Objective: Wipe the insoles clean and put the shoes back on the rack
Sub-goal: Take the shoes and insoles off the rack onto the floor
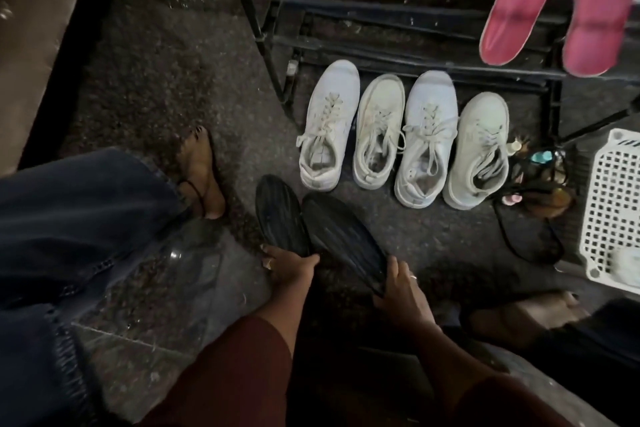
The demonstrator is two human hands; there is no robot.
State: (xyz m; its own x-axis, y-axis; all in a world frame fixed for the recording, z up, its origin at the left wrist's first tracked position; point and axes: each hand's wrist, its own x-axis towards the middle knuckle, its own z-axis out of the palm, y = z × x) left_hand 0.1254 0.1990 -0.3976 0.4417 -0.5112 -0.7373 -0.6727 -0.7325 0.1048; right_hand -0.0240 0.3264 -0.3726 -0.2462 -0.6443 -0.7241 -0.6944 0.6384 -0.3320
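Before the white shoes [426,135], left grip [291,269] clasps left insole [277,215] — right grip [407,282], right insole [343,239] — at near ends.

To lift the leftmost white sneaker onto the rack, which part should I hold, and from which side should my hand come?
The leftmost white sneaker stands upright, heel and open mouth toward you; the next sneaker crowds its right side. So probably pinch the heel collar, coming from above on the near side.
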